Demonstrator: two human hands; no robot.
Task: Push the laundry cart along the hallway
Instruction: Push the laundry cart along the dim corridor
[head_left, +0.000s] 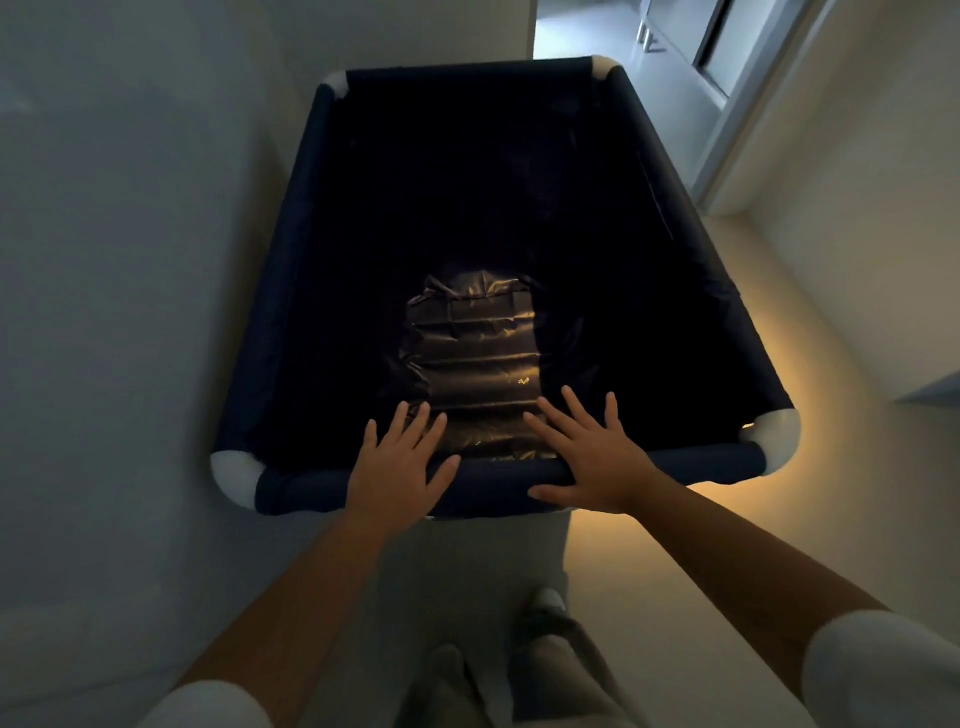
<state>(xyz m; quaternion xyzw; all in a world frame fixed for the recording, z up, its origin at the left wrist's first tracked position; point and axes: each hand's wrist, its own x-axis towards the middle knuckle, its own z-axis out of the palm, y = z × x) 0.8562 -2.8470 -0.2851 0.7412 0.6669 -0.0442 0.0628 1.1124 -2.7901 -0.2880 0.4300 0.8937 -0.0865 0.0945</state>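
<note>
Left hand (397, 462) and right hand (589, 462) rest flat, fingers spread, gripping nothing, on the laundry cart (498, 480) rail; push evenly, clear of the left wall (130, 260).

Narrow hallway, dim. Left wall (119, 218) plain, pale grey, in shadow. Right wall (878, 197) pale cream, warmer in tone. Floor (701, 545) light, smooth; warm yellow glow (665, 493) spread on floor low at right. Grey ledge (930, 392) juts from right wall at edge of view. Doorframe (763, 104) white, upper right, with dark pane (714, 47) beside it. Beyond, brighter room (613, 36) in cool bluish daylight. White corner (532, 28) of wall at hallway end.
</note>
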